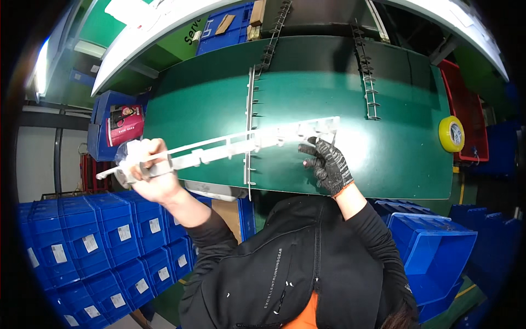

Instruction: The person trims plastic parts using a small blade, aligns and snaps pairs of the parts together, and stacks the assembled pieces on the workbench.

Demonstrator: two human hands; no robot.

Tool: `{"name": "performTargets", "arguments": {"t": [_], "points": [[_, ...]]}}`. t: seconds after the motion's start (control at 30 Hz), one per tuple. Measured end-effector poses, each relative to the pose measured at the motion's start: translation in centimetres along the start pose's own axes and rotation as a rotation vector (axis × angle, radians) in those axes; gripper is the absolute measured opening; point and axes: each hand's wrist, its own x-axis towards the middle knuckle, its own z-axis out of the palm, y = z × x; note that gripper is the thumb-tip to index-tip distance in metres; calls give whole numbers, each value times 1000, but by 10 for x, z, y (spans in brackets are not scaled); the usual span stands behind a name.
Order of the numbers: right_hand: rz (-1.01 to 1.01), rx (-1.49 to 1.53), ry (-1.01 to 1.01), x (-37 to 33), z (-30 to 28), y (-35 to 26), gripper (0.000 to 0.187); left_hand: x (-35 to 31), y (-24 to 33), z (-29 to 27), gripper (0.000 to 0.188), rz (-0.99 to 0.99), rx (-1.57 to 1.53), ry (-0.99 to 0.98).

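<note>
Metal strip, silver-white, long and narrow with two rails and small tabs along it [239, 147], stands out over the near half of the green surface [192, 104], its long axis running from between eight and nine o'clock to between two and three, twelve pointing away from the person. Its eight-to-nine end sits in the bare-looking left hand [154, 167], fingers wrapped firmly around it, a short tip jutting past the fist. The right hand [329, 167], in a dark grey knitted glove with an orange cuff, is much the nearer to the opposite end, which lies at about twelve o'clock from it, while most of the strip stretches away toward nine to ten. Those gloved fingers are half curled; whether any fingertip touches the metal, I cannot tell. Beneath the held piece, a slim grey toothed metal rail [250, 104] crosses it, lying roughly twelve to six. Around the surface's middle, a dark toothed metal rack [368, 82] lies toward two o'clock, a yellow tape roll [451, 134] and a red plastic bin [453, 82] toward three, an empty-looking blue plastic crate [438, 257] between four and five, stacked blue boxes [107, 236] toward eight, and a pink printed packet [125, 129] at nine.
</note>
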Motion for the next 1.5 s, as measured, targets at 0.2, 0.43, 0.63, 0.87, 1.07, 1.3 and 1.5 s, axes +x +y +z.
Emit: {"name": "performTargets", "arguments": {"t": [0.2,0.43,0.63,0.87,1.07,1.3,1.5], "points": [[-426,59,282,-2,4,-53,9,-49,-28,-81,45,-317,122,-95],[-484,-336,54,-21,24,-73,13,-30,-55,-80,52,-966,1082,-642],[-489,-742,-34,-23,53,-60,15,-67,-154,-42,51,-1315,510,-404],[-1008,-1572,48,-44,36,-43,16,-65,-159,-39,50,-1274,557,-124],[-854,-1590,104,-50,45,-27,12,-61,-158,-39,44,-1180,617,-135],[-932,-1558,146,-46,43,-27,16,-62,-160,-34,43,-1200,705,-55],[-874,-1463,248,-49,37,-44,13,-63,-155,-48,42,-1199,607,-81]]}}
